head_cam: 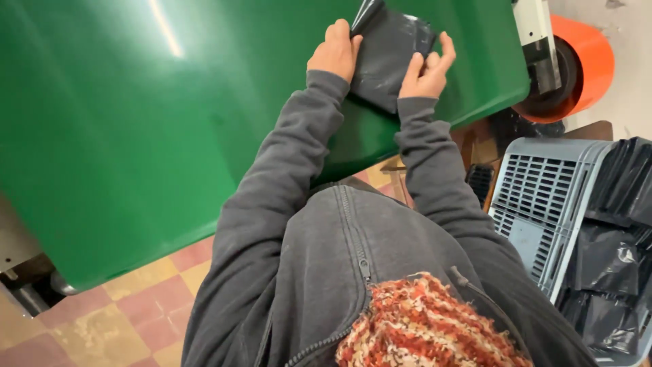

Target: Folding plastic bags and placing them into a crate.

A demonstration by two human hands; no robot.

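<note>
Black plastic bag (387, 58): dark grey-black film, glossy, creased, with scuffed whitish glare patches near its top right. Folded flat into a rough rectangle; top left corner sticks up in a shiny point. It lies on the green table (136, 136), at the far edge near the table's right corner, between both hands.

Left hand (334, 54): fingers curled loosely, knuckles up, resting against the bag's left edge. Looks like it pins or grips that edge, but the fingertips are hidden, so can't tell if it really has hold.

Right hand (426, 71): partly open, fingers spread and bent, thumb and fingers pressing on the bag's right side. Contact is clear; a pinch grip isn't.

Both arms in grey hoodie sleeves (285, 177). A red-and-cream knitted scarf (428, 326) sits at the bottom of the view.

Containers:
- Grey slatted plastic crate (543, 204) to the right, below table level, tilted in view. Holds more black plastic bags (611, 265), glossy and crumpled, piled loosely and spilling over the top right rim. Count not readable.

Other: orange roll (591, 61) on a dark hub just past the table's right corner, next to a white machine bracket (536, 34). Checkered red-and-yellow floor tiles (142, 299) below.
</note>
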